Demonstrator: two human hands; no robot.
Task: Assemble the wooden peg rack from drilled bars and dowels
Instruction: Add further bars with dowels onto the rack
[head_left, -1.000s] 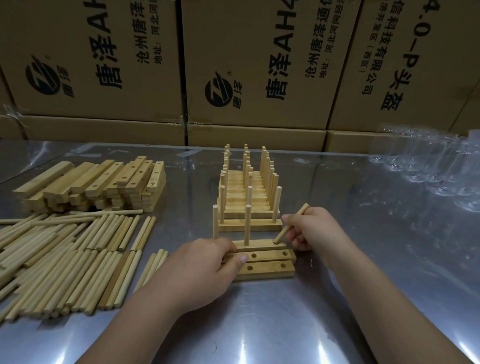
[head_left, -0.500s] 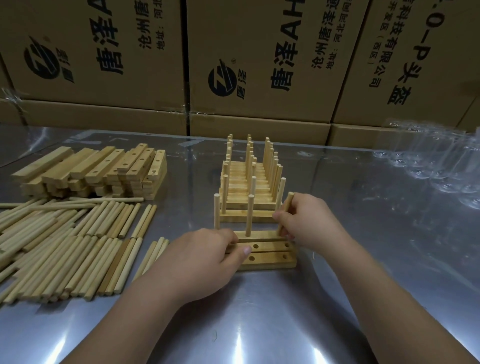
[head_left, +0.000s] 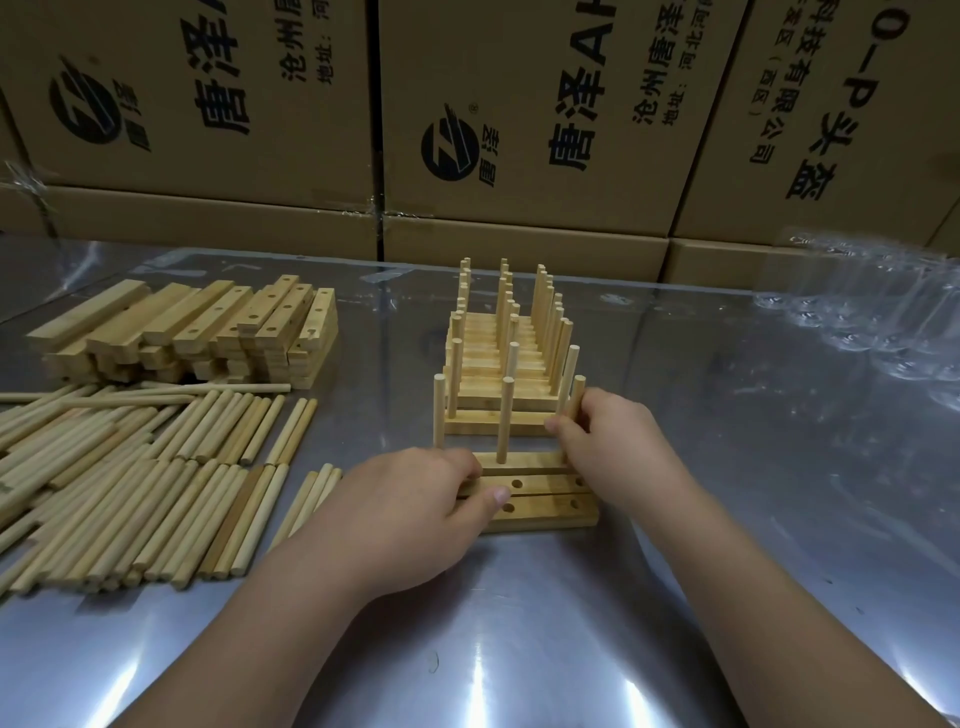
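Note:
Three drilled bars (head_left: 540, 499) lie side by side in front of me. The far bar carries two upright dowels, a left dowel (head_left: 439, 410) and a middle dowel (head_left: 505, 418). My right hand (head_left: 613, 441) pinches a third dowel (head_left: 577, 395), which stands upright at the far bar's right end. My left hand (head_left: 410, 514) grips the bars at their left end, with its thumb lying on the middle bar. Behind them stands a row of finished peg racks (head_left: 506, 353).
A heap of loose dowels (head_left: 130, 478) covers the table's left side, with a stack of drilled bars (head_left: 197, 332) behind it. Clear plastic cups (head_left: 872, 322) lie at the right. Cardboard boxes (head_left: 519, 119) wall off the back. The metal table (head_left: 519, 649) is bare near me.
My right hand brought the slanted dowel upright and down onto the right end of the far bar. My left hand stayed on the bars.

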